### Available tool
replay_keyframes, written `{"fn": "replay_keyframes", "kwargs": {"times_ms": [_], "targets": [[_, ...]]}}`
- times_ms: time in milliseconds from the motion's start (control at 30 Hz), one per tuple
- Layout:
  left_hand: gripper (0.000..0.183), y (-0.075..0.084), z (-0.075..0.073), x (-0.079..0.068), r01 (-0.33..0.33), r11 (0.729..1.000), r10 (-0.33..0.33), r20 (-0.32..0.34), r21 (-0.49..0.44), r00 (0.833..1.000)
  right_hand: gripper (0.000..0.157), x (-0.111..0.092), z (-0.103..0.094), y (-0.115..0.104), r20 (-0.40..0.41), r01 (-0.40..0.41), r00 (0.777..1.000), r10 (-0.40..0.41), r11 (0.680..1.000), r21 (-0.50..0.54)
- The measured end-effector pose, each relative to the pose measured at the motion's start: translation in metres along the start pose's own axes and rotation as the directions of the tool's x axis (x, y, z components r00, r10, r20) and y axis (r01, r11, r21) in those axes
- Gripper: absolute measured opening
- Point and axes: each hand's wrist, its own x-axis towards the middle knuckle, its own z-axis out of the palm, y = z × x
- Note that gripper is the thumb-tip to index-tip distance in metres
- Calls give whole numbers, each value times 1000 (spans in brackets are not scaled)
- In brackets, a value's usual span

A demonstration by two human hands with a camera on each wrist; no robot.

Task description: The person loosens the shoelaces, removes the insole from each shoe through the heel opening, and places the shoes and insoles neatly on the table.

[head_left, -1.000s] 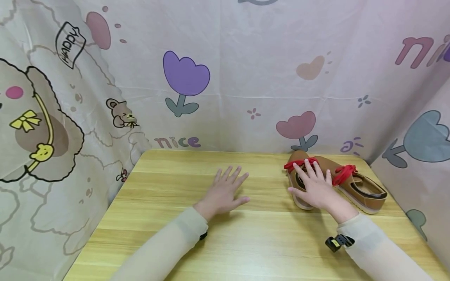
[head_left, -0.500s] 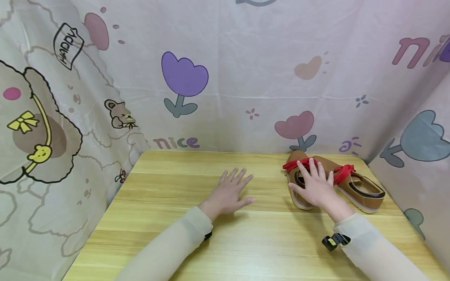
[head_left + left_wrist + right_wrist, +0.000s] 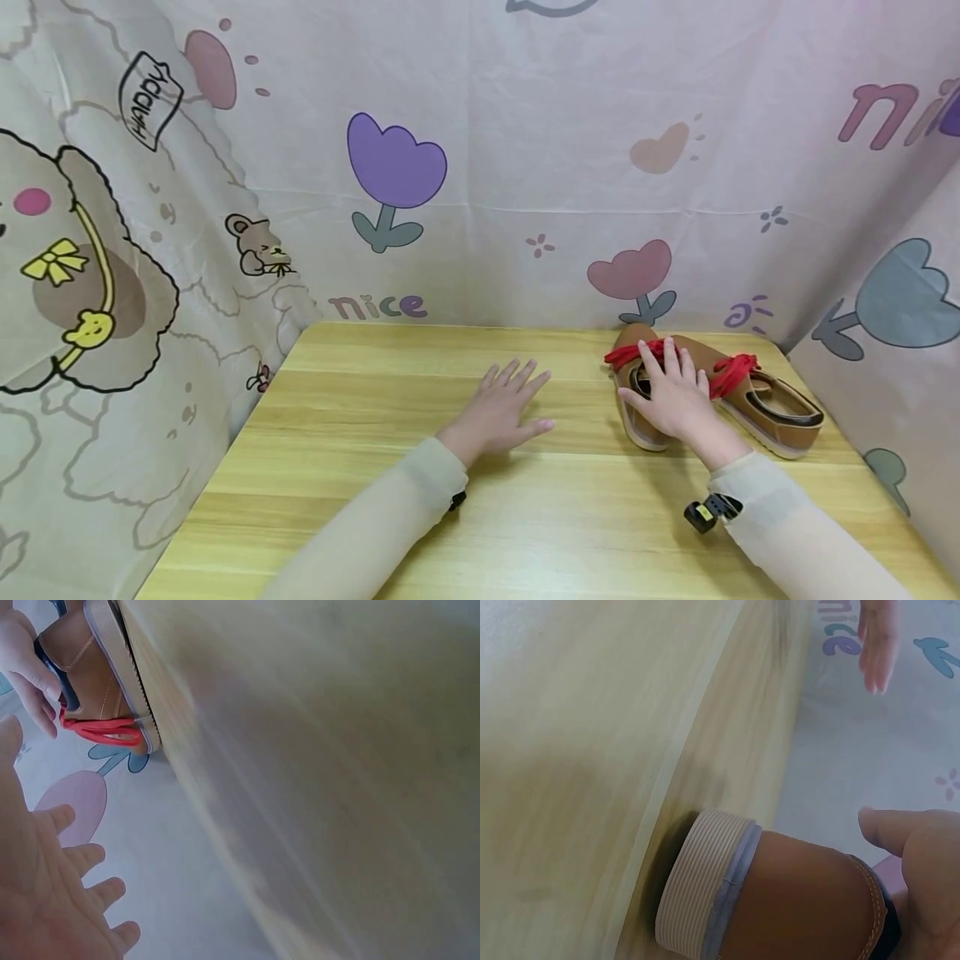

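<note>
Two brown shoes with red laces stand at the right back of the table. The left shoe [image 3: 642,428] points away, and the right shoe [image 3: 801,435] lies slanted beside it, their toes close together. My right hand [image 3: 677,402] hovers over the left shoe with fingers spread, covering part of its opening and laces. In the right wrist view the heel of a shoe [image 3: 787,892] shows below the thumb. My left hand [image 3: 495,417] is held over the middle of the table, palm down and fingers spread, holding nothing; the shoes are to its right.
The wooden table [image 3: 360,375] has its back edge against a patterned curtain [image 3: 480,167], which also hangs along the left and right sides. A small black camera [image 3: 712,511] is strapped at the right wrist, below the sleeve.
My left hand has drifted a little to the right, toward the shoes. My right hand has shifted only slightly over the left shoe. The shoes stay where they were.
</note>
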Motion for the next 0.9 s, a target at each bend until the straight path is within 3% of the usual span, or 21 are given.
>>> {"fn": "replay_keyframes", "kwargs": {"times_ms": [400,900], "targets": [[81,6,-3,13,-59,998,59,-6,14,998,101,8,-3,0,15,-35,999,35,999,15],[79,14,2,23,-88,996,87,-22,-15,996,98,17,4,2,1,-57,998,57,998,30]]}}
